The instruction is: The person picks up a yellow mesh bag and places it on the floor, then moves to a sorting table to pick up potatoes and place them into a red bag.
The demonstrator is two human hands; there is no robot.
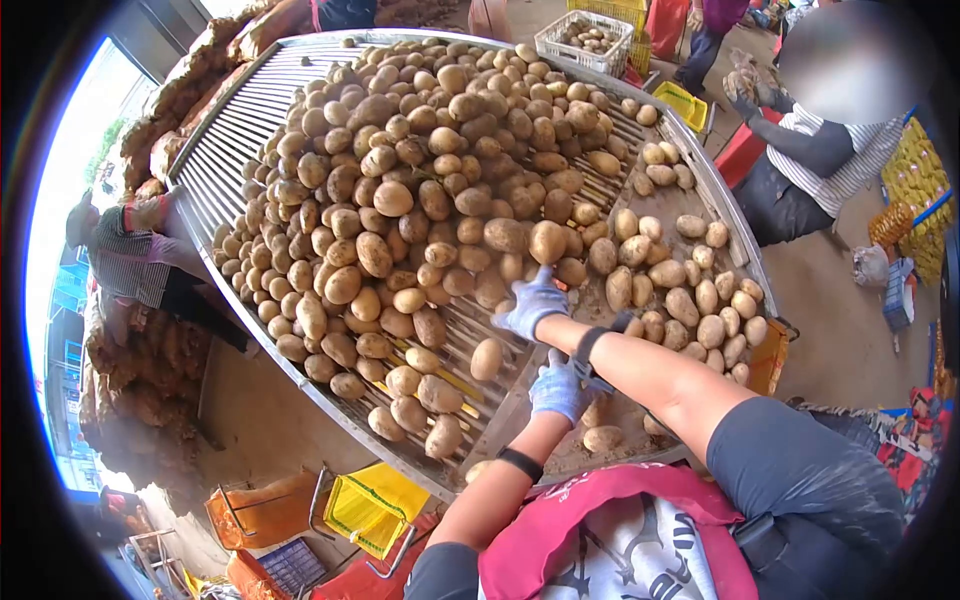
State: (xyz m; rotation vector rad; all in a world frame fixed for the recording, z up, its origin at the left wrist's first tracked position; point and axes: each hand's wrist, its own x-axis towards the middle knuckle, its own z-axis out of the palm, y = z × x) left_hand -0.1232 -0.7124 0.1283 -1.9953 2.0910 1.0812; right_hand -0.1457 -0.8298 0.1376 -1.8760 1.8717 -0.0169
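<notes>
A big heap of potatoes [400, 190] covers the slatted sorting table [245, 110]. My right hand [535, 305], in a pale blue glove, reaches to the near edge of the heap, its fingers spread just below a potato [547, 242]. My left hand [560, 388], gloved the same way, is nearer my body, close to my right wrist; its fingers are partly bent and whether it holds anything is hidden. One loose potato [486, 359] lies on the slats left of my hands. A smaller group of potatoes [680, 305] rests on the flat board to the right.
A person [820, 150] sits beyond the table's right edge; another [140, 255] is at the left. A white crate [585, 62] of potatoes stands behind the table. Below its left edge is a yellow bag on a frame [370, 508]. Filled sacks [140, 370] are stacked left.
</notes>
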